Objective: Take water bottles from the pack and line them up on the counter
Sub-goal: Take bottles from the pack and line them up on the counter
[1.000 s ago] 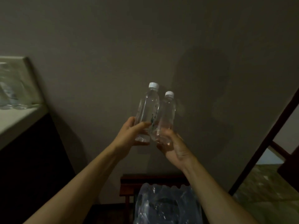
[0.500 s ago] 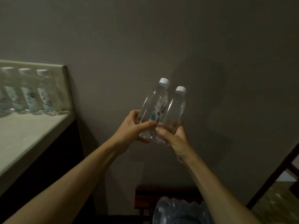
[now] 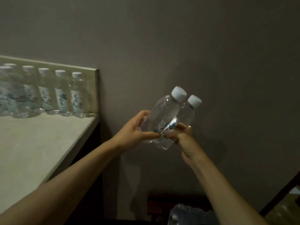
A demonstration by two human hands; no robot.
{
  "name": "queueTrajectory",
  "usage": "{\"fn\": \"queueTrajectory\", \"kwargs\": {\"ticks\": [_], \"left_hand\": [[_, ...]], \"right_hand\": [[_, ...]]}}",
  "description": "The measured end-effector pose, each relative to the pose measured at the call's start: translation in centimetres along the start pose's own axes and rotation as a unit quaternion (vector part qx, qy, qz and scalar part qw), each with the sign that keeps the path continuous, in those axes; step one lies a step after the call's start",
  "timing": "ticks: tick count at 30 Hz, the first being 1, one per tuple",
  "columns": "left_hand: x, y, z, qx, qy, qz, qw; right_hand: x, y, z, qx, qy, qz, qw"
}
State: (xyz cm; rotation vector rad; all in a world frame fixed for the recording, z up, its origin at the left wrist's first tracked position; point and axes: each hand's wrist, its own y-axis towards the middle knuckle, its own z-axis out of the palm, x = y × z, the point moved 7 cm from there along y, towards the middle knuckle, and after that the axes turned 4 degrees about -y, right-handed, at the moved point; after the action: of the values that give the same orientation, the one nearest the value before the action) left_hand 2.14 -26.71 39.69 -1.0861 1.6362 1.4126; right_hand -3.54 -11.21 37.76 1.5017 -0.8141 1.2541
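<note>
As the view swings left since a second ago, bringing more of the counter (image 3: 40, 143) into sight, the left hand (image 3: 133, 133) curls its fingers and thumb around the lower body of the nearer bottle (image 3: 162, 116), while the right hand (image 3: 183, 135) grips the base of the second bottle (image 3: 188, 114). The two bottles, white caps tilted up and to the right, touch side by side in the air right of the counter's end. Six capped bottles (image 3: 47, 91) can be counted along the counter's back edge. The plastic pack (image 3: 186, 215) sits below.
</note>
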Motion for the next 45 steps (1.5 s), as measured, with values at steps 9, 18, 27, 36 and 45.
{"fn": "queueTrajectory", "kwargs": {"ticks": [9, 18, 27, 36, 45], "left_hand": [[0.4, -4.3, -4.3, -0.079, 0.049, -0.035, 0.995], [-1.4, -9.8, -7.2, -0.122, 0.114, -0.073, 0.983], [-2.3, -13.6, -14.6, -0.192, 0.116, -0.090, 0.970], [-0.4, -16.0, -27.4, -0.211, 0.134, -0.091, 0.964], [3.0, -16.7, -35.7, -0.187, 0.102, -0.095, 0.972]], "right_hand": [[0.6, -0.2, 4.9, 0.085, 0.033, -0.001, 0.996], [-0.1, -2.6, 10.0, 0.200, 0.100, 0.042, 0.974], [1.0, -2.9, 18.4, 0.203, 0.056, 0.018, 0.977], [-0.5, -1.4, 30.5, 0.138, -0.004, 0.016, 0.990], [-2.4, -0.5, 38.1, 0.116, 0.018, 0.060, 0.991]]}}
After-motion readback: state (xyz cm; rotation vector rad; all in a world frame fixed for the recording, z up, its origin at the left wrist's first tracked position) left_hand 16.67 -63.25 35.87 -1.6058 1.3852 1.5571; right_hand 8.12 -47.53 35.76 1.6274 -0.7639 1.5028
